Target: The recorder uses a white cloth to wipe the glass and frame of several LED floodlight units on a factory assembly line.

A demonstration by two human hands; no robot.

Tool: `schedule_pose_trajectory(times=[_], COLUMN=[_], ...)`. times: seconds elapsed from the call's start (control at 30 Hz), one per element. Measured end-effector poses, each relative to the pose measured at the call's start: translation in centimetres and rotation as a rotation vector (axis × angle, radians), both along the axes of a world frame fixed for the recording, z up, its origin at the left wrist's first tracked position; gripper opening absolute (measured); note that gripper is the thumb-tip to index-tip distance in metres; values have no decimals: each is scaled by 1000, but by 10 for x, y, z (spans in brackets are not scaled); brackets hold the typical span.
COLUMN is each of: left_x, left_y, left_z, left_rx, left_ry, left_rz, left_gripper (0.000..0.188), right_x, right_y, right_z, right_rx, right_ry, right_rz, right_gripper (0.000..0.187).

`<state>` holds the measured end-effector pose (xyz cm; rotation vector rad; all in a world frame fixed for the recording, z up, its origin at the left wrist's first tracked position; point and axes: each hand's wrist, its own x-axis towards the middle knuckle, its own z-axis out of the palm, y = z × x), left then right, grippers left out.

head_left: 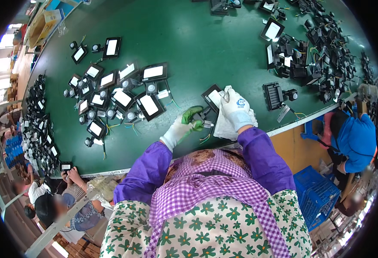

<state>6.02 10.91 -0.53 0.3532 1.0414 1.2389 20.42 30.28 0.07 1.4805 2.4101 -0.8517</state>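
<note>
A small black LED floodlight (212, 95) with a white front panel is tilted over the table's near side. My left hand (182, 126), in a white and green glove, grips it by the sensor and bracket end, where short coloured wires hang down. My right hand (236, 108), in a white glove, is closed on a white cloth (227, 129) and lies against the right side of the panel. Part of the panel is hidden by these fingers, and the cloth drapes below toward the table edge.
Several floodlights (122, 98) with round sensors lie left of my hands. Another floodlight (273, 96) sits face down to the right, before a large heap (326, 56). More line the left table edge. A blue crate (313, 195) and a blue-clad person (356, 137) are at right.
</note>
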Motion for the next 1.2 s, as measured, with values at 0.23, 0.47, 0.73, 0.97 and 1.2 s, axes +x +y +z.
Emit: schedule_pose_trajectory(times=[0.23,0.47,0.73,0.97,1.2], left_x=[18,11,11,11,12], left_y=[48,54,57,66,62], left_z=[17,-5,-15,-29,-1], left_rx=[-471,-345,-140,-41,-240], left_ry=[852,1101,385,452,713], left_rz=[-153,-232,-31,-76,-161], left_gripper=[54,100,111,108,108], right_x=[-2,-2,39,-63,-37], right_y=[-7,0,-22,32,-18], right_z=[2,-8,7,12,16], right_rx=[33,0,15,-6,-10], right_ry=[-15,-17,-19,126,67], right_rz=[40,-3,77,129,302], right_gripper=[30,36,33,21,30])
